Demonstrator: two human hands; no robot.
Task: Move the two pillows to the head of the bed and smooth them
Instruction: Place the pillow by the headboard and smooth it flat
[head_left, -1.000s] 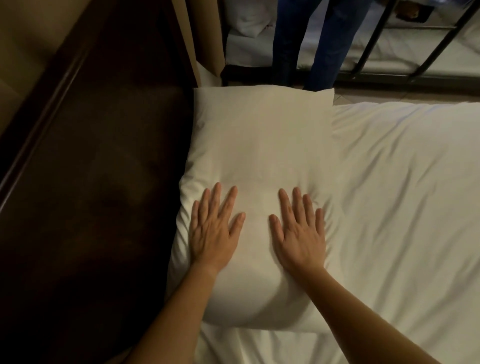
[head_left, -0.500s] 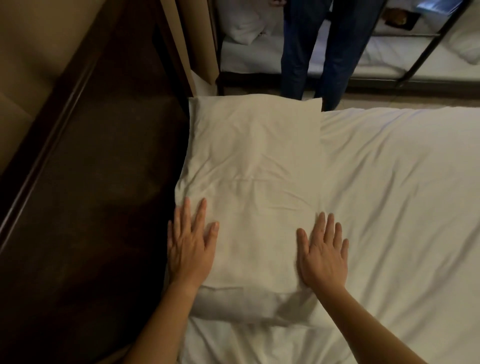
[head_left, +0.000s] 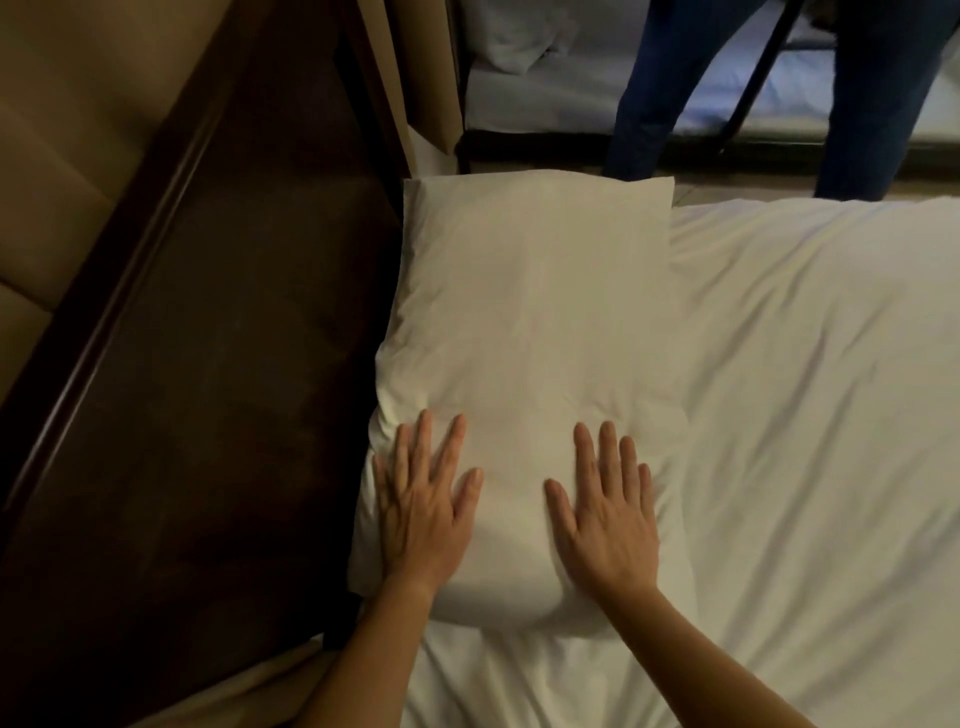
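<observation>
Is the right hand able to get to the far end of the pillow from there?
Probably yes. The right hand lies flat on the pillow, and the cover ahead is bare up to its far edge; nothing blocks the way.

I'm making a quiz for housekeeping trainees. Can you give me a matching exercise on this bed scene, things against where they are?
Things:
1. left hand
2. right hand
3. headboard
4. standing person's legs

Places:
A. beyond the bed's far edge
B. flat on the pillow, near the dark wood
C. against the pillow's long side
D. flat on the pillow, toward the open sheet

Pairs: 1-B, 2-D, 3-C, 4-A
</observation>
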